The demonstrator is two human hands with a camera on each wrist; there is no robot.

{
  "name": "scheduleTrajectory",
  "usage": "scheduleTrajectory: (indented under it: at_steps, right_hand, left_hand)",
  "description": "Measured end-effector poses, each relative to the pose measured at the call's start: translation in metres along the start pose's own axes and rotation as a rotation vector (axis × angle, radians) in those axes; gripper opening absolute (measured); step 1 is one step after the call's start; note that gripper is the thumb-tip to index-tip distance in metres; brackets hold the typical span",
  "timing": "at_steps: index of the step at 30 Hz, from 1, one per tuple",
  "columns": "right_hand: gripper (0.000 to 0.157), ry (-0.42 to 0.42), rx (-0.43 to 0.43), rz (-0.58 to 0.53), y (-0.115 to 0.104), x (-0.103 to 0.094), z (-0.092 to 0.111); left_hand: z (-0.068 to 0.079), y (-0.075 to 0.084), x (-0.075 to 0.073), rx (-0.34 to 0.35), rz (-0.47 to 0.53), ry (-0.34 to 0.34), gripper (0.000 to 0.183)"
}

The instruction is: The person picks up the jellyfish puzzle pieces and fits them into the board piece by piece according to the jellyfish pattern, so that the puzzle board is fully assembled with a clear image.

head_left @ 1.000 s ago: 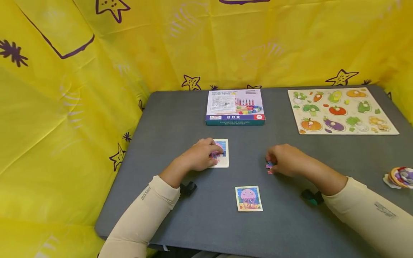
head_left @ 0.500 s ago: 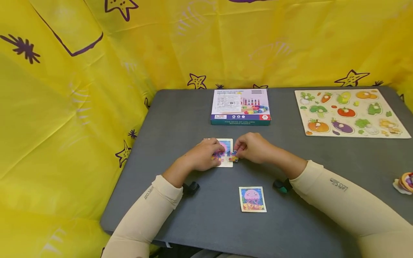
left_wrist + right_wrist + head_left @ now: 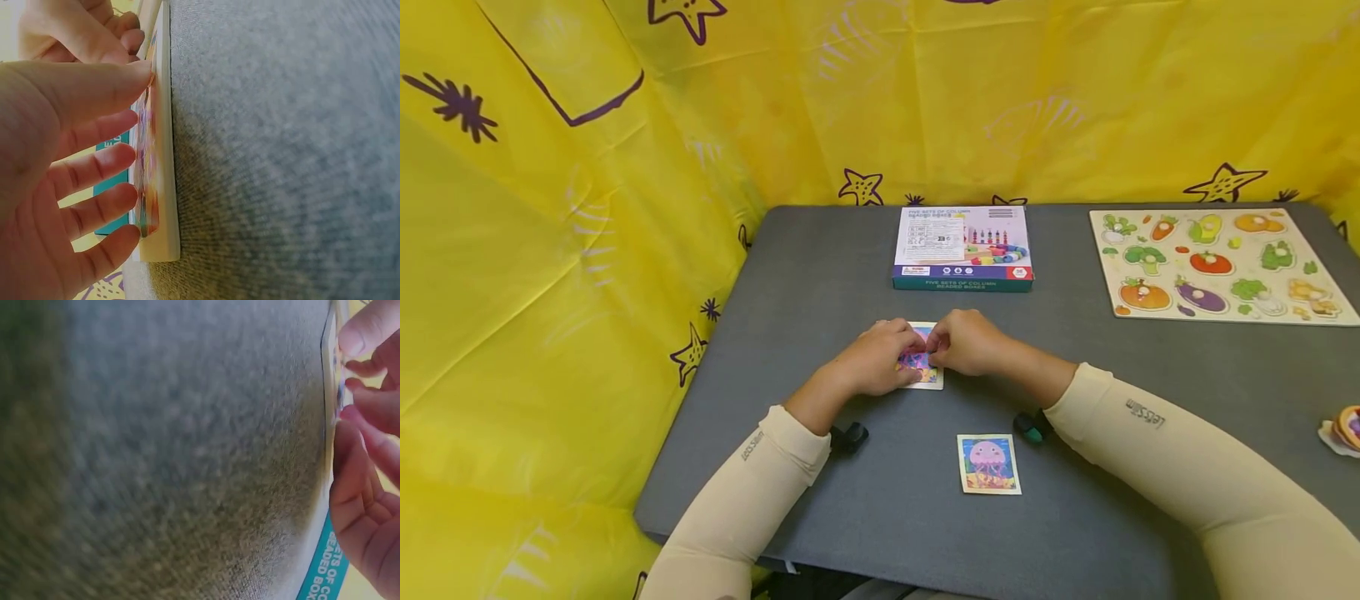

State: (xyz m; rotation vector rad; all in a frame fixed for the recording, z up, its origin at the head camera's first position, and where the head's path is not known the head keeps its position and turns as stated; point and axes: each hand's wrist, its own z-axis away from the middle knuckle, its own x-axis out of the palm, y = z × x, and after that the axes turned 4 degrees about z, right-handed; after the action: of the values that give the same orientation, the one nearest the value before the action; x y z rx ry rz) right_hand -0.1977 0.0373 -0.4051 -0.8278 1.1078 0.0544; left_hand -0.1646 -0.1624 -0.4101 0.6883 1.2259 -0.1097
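Observation:
A small jigsaw puzzle (image 3: 930, 381) with a pink jellyfish picture lies flat in its pale tray, partly covered by both hands. My left hand (image 3: 880, 357) rests over its left side, fingertips and thumb touching the pieces; in the left wrist view the left hand's fingers (image 3: 103, 162) look spread and nearly straight. At the right edge of the puzzle, my right hand (image 3: 972, 343) pinches a puzzle piece down against the tray, and its fingertips mostly hide the piece. A matching jellyfish picture card (image 3: 989, 464) lies nearer to me on the grey table (image 3: 850, 500).
Behind the puzzle lies a boxed bead set (image 3: 962, 250). A wooden vegetable board (image 3: 1225, 315) is at the back right. Some round colourful item (image 3: 1347, 429) sits at the far right edge of view. Yellow patterned cloth (image 3: 625, 250) encloses the table's back and left.
My right hand has brought a puzzle piece leftward from the table to the puzzle's right side, and the gap at lower right now looks filled. My left hand has stayed on the puzzle.

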Motion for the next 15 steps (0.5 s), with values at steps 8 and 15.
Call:
scheduleTrajectory:
  at_steps: [8,15]
  right_hand:
    - [0.014,0.035,0.099,0.077,0.0002,0.0012,-0.0083]
    - [0.018,0.009,0.129,0.110,-0.0059,0.0020,-0.0099]
  left_hand:
    - [-0.0028,0.0024,-0.0005,-0.027,0.011,-0.005,0.037]
    - [-0.0019,0.0021,-0.0023,-0.065,-0.007,-0.021,0.038]
